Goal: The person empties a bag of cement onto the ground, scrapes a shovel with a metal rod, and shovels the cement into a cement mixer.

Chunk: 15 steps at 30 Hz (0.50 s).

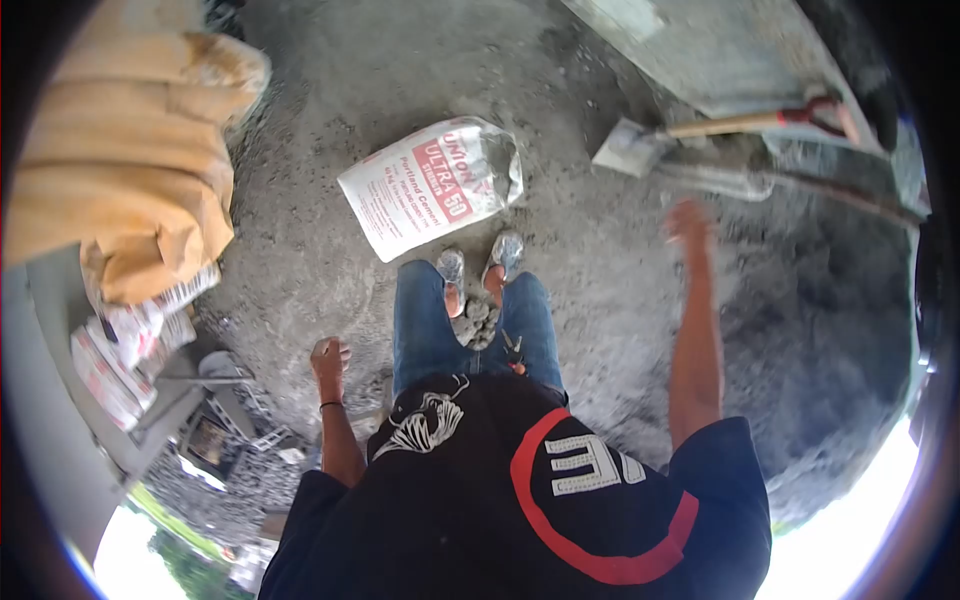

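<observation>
My left hand (331, 354) hangs beside my left thigh above the grey ground, its fingers loosely curled and apart with nothing in them. My right hand (690, 222) is stretched out to the right, below the shovel blade and apart from it. Motion smears its fingers, so their shape cannot be made out. A white and red Portland cement bag (425, 190) lies on the ground just in front of my feet, its right end open. To the right, a shovel (632, 147) with a wooden handle and a red grip lies near a second long-handled tool (835, 190).
Orange-brown sacking (160, 170) is heaped at the left, with crumpled white and red bags (115, 370) below it. Hollow blocks (235, 412) and gravel are at the lower left. A large grey panel (740, 60) stands at the upper right.
</observation>
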Each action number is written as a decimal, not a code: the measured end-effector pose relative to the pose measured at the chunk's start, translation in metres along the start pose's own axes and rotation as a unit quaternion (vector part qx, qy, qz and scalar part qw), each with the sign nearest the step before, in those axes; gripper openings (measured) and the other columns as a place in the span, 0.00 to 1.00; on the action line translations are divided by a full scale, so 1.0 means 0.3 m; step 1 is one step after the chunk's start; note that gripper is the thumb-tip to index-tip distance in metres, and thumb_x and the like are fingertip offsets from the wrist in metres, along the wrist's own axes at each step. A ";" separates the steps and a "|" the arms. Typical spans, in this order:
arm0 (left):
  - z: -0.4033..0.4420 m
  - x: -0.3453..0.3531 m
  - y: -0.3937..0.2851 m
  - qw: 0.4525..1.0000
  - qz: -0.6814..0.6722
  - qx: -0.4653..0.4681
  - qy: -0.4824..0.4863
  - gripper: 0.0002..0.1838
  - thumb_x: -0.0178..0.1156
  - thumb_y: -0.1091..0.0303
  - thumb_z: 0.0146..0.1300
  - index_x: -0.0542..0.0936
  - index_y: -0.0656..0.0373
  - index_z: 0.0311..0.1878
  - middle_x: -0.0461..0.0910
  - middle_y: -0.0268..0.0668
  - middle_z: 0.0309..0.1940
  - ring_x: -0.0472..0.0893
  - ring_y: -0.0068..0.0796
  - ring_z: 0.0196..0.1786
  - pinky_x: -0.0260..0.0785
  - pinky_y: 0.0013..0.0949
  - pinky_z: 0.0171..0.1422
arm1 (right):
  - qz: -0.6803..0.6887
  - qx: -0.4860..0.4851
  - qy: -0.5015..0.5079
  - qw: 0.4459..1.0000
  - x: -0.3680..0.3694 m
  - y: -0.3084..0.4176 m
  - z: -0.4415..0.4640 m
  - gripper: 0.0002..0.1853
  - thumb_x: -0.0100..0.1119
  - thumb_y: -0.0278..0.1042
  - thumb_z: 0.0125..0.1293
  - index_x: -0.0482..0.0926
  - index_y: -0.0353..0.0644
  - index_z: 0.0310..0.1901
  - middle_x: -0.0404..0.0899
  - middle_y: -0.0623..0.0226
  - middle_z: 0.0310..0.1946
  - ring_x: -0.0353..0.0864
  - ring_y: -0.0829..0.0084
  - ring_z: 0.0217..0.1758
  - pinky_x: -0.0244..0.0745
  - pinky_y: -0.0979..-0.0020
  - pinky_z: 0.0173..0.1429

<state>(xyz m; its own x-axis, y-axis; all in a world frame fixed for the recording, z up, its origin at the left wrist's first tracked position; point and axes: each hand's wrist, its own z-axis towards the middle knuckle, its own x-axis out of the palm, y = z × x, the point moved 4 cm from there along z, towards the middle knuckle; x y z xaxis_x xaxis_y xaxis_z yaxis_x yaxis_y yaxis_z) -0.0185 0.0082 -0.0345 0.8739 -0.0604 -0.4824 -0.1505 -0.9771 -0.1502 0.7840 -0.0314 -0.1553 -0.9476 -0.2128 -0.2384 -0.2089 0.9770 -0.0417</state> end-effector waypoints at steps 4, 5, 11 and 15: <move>0.350 0.225 -0.583 0.972 0.079 0.218 0.039 0.13 0.58 0.61 0.66 0.80 0.62 0.44 0.84 0.38 0.31 0.82 0.26 0.29 0.71 0.26 0.28 | 0.185 -0.084 -0.091 0.975 0.512 0.032 0.144 0.09 0.58 0.38 0.67 0.76 0.42 0.40 0.77 0.65 0.20 0.80 0.71 0.21 0.75 0.67 0.26; 0.391 0.237 -0.680 0.958 0.138 0.246 0.059 0.13 0.58 0.61 0.66 0.80 0.60 0.45 0.84 0.35 0.32 0.82 0.23 0.29 0.69 0.25 0.28 | 0.240 -0.084 -0.096 0.962 0.660 -0.098 0.135 0.09 0.59 0.38 0.66 0.77 0.41 0.36 0.74 0.64 0.16 0.78 0.69 0.18 0.71 0.65 0.21; 0.604 0.253 -1.351 0.903 0.243 0.344 0.086 0.13 0.57 0.62 0.68 0.80 0.62 0.43 0.82 0.34 0.28 0.80 0.20 0.28 0.68 0.24 0.28 | 0.417 0.189 -0.137 0.878 1.168 -0.267 -0.055 0.11 0.55 0.38 0.66 0.79 0.37 0.37 0.76 0.60 0.17 0.80 0.65 0.17 0.70 0.65 0.14; 0.890 0.433 -1.740 0.853 0.297 0.391 0.178 0.13 0.57 0.59 0.69 0.80 0.59 0.46 0.83 0.32 0.32 0.79 0.16 0.29 0.68 0.21 0.29 | 0.384 0.053 -0.151 0.910 1.328 -0.040 0.191 0.09 0.56 0.37 0.66 0.78 0.41 0.40 0.78 0.62 0.22 0.79 0.71 0.19 0.69 0.67 0.16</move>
<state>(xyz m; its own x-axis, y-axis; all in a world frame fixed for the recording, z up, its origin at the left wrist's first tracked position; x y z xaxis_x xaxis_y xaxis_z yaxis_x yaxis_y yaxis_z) 0.0501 0.5647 -0.2492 0.6005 -0.6908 -0.4028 -0.7561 -0.3266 -0.5671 0.4228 -0.1272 -0.3054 -0.6914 0.5288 -0.4922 0.5250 0.8358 0.1606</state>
